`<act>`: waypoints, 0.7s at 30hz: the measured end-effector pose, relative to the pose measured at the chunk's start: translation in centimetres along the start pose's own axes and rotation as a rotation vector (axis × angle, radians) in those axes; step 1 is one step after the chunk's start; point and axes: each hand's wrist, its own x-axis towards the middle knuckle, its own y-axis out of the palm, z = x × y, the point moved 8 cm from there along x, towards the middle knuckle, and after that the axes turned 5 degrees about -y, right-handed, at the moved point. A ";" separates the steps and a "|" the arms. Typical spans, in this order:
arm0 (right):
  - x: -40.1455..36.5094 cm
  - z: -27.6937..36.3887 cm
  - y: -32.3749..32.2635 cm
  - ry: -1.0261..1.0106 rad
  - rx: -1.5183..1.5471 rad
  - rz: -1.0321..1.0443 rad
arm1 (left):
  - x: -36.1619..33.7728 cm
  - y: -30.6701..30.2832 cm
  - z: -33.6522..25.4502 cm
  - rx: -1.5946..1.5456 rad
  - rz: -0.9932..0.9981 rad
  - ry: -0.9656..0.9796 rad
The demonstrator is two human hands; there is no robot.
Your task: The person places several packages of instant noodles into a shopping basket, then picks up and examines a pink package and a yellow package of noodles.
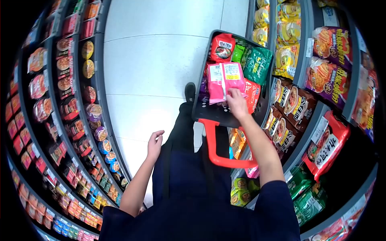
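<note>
While the person stands in a shop aisle, their right hand (236, 102) pinches a pink packet (225, 80) resting atop other packets (257, 62) already in the black basket (212, 114), not yet released; the left hand (155, 142) hangs empty, fingers loosely apart.

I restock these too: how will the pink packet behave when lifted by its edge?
Probably light: the right hand lifts the pink packet by one edge. Likely floppy, being glossy film. Flat, so unlikely to roll in the basket.
</note>
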 end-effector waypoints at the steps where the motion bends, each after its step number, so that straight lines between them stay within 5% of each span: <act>1: 0.1 0.4 0.3 0.012 0.012 -0.040 | 0.7 1.2 -1.1 -0.034 0.003 0.017; 3: 0.6 -0.5 0.1 0.065 0.056 -0.112 | 1.2 3.7 -3.5 -0.108 0.002 0.050; 7: 3.5 -4.7 -1.2 0.145 0.006 -0.281 | 2.1 10.0 -14.4 0.103 0.177 0.502; 11: 3.3 -6.4 0.1 0.162 0.058 -0.210 | 5.4 16.9 -21.9 0.224 0.285 0.801; 13: 2.0 -5.0 0.6 0.168 0.043 -0.132 | 8.1 19.3 -23.5 0.284 0.153 0.805; 16: 0.7 -3.5 -1.8 0.264 0.141 -0.193 | 13.8 21.0 -22.7 0.102 -0.050 0.543; 19: 1.1 -4.5 -2.7 0.322 0.198 -0.200 | 17.0 22.2 -22.2 -0.262 0.009 0.292; 21: 1.8 -5.8 -2.4 0.346 0.200 -0.167 | 18.2 22.8 -21.8 -0.149 0.097 0.196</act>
